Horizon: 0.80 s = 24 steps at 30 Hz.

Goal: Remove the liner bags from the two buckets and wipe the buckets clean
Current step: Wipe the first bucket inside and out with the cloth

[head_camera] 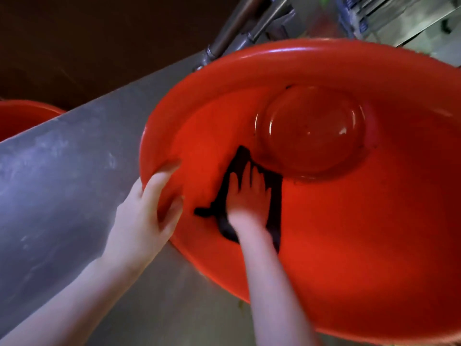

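Note:
A large red bucket (349, 221) fills the right of the view, and I look straight down into it; no liner bag shows inside. Its round bottom (309, 131) looks wet and speckled with dark bits. My left hand (149, 211) grips the bucket's rim on the left, fingers curled over the edge. My right hand (249, 196) is inside, pressed flat on a dark cloth (224, 203) against the inner wall just below the bottom. A second red bucket (22, 118) shows only partly at the far left edge.
A grey concrete ledge (74, 176) runs diagonally between the two buckets. Metal pipes or legs (239, 28) rise behind the big bucket. A metal rack with blurred items (389, 18) stands at the top right. The upper left is dark.

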Each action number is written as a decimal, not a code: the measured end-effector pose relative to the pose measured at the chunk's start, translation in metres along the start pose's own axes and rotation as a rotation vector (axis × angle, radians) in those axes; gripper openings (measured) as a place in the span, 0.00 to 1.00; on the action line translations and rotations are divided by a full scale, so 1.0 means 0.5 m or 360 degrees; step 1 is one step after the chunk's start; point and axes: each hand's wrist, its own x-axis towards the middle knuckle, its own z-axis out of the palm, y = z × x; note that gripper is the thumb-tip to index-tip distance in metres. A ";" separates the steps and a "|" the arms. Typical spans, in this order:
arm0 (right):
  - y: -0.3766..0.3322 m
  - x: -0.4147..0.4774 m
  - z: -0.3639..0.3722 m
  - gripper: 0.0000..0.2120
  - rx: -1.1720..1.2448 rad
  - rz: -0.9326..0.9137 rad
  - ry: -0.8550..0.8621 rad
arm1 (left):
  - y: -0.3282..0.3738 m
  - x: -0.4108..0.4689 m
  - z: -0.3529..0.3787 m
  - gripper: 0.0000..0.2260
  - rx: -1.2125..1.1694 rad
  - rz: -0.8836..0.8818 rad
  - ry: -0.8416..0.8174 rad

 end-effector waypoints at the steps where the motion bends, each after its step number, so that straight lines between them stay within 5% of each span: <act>1: -0.013 -0.045 0.010 0.28 -0.0017 -0.0129 0.0055 | 0.001 0.000 0.000 0.24 0.0032 0.0002 0.0021; 6: -0.060 -0.217 0.033 0.29 0.0226 -0.0268 0.0284 | 0.003 0.002 -0.006 0.21 0.0005 -0.0083 0.0020; 16: -0.004 0.110 -0.029 0.28 0.0425 0.0288 -0.0088 | -0.002 0.005 -0.002 0.28 -0.0005 -0.0138 0.0008; 24: -0.092 -0.162 0.016 0.31 0.0392 -0.0454 0.0280 | 0.001 0.011 0.001 0.22 -0.0054 -0.0220 0.0038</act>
